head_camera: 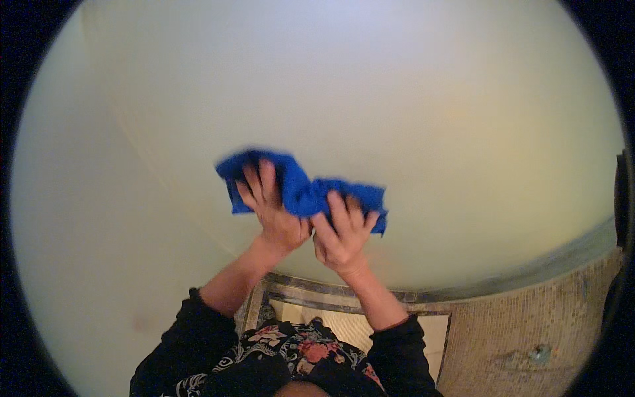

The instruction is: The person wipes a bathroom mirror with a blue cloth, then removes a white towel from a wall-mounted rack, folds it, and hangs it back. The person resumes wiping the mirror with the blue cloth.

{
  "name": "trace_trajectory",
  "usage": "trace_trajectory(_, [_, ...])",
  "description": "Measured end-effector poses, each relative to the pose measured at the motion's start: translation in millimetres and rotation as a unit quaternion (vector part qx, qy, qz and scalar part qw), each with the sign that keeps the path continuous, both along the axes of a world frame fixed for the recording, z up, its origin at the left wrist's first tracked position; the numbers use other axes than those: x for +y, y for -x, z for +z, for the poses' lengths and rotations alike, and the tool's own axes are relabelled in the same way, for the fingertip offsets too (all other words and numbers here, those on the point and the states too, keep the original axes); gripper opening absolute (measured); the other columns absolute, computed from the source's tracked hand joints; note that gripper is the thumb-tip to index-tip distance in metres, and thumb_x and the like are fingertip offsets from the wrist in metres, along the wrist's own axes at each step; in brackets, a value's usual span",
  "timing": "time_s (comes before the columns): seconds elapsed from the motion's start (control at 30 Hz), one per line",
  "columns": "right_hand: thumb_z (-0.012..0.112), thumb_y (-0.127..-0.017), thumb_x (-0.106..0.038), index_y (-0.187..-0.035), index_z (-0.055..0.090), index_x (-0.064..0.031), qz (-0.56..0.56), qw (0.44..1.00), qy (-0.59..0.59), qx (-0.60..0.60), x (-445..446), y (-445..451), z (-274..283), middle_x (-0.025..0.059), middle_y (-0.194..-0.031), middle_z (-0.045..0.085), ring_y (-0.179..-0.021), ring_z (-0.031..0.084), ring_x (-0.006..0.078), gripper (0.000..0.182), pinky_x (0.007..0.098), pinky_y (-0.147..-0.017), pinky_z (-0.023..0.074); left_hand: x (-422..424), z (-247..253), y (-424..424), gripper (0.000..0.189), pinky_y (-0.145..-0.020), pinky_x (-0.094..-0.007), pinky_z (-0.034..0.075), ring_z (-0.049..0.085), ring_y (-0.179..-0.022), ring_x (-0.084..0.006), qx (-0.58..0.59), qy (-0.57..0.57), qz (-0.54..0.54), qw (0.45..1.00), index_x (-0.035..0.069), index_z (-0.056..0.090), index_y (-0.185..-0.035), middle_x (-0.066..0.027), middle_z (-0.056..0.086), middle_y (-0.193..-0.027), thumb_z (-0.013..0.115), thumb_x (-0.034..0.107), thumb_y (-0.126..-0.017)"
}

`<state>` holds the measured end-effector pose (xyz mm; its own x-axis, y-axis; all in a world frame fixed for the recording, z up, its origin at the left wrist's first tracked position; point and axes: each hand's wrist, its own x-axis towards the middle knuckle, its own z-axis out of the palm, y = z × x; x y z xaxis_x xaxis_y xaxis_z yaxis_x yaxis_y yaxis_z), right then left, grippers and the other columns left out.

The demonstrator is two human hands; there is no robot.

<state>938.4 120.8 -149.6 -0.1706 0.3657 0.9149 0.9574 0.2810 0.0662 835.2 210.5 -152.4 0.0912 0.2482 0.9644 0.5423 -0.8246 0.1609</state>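
A bunched blue cloth (300,196) spans both hands in front of a pale, smooth upright surface (397,119), which may be a wall or a frosted panel. My left hand (278,218) lies on the cloth's left part with its fingers spread and pointing up. On the right part rests my right hand (345,240), its fingers bent slightly over the fabric. The wrists are close together, and the cloth sags in a fold between the hands. The palms are hidden, and motion blurs the cloth's upper left edge.
A faint corner line runs down the pale surface on the left. A dark stone border (347,290) edges its foot. Small mosaic tiles (476,322) cover the floor at the lower right, where a small bluish object (539,353) shows. A dark object (622,198) stands at the right rim.
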Motion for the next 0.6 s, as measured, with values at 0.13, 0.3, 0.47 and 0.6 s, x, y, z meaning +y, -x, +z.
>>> trace_trajectory(0.13, [0.066,-0.068,-0.016,-0.092,0.064,-0.0107,-0.047,0.997,0.053,0.009,-29.6,-15.4,-41.2,0.0115,-0.115,0.058,-0.098,0.055,0.0288,0.025,0.05,-0.087,0.0314,-22.7,-64.0,-17.8,0.057,-0.096,-0.0678,0.005,0.012,-0.13,-0.053,0.031,0.032,-0.045,0.998,0.009,0.042,-0.131,-0.026,0.019,-0.144,0.051,0.037,-0.083])
trace_trajectory(0.3, [0.061,-0.078,-0.019,-0.096,0.063,-0.0159,-0.089,0.99,-0.105,-0.037,-19.3,-44.1,38.1,0.0141,-0.124,0.054,-0.111,0.052,0.0349,0.019,0.0572,-0.098,0.0209,-25.1,45.9,-34.8,0.051,-0.101,-0.0591,0.005,0.021,-0.131,-0.043,0.023,-0.043,-0.03,0.998,0.009,0.052,-0.125,-0.0196,0.029,-0.143,0.047,0.038,-0.083])
trace_trajectory(0.47, [0.056,-0.075,-0.013,-0.105,0.061,-0.014,-0.119,0.971,-0.203,-0.04,-22.1,-71.8,117.8,0.019,-0.132,0.046,-0.125,0.037,0.0394,0.031,0.0544,-0.106,0.0096,-31.3,118.1,-56.8,0.058,-0.103,-0.0581,0.008,0.018,-0.134,-0.0405,-0.002,-0.116,-0.004,0.993,0.003,0.044,-0.129,-0.019,0.025,-0.145,0.048,0.04,-0.084])
trace_trajectory(0.6, [0.059,-0.075,-0.019,-0.105,0.061,-0.0147,-0.123,0.981,-0.146,-0.016,-36.4,-72.4,57.2,0.0188,-0.134,0.044,-0.123,0.039,0.0398,0.03,0.0611,-0.1,0.0172,-45.7,63.4,-58.7,0.053,-0.1,-0.06,0.009,0.023,-0.131,-0.0437,0.034,-0.076,0.002,0.996,0.006,0.053,-0.123,-0.0223,0.031,-0.141,0.05,0.038,-0.081])
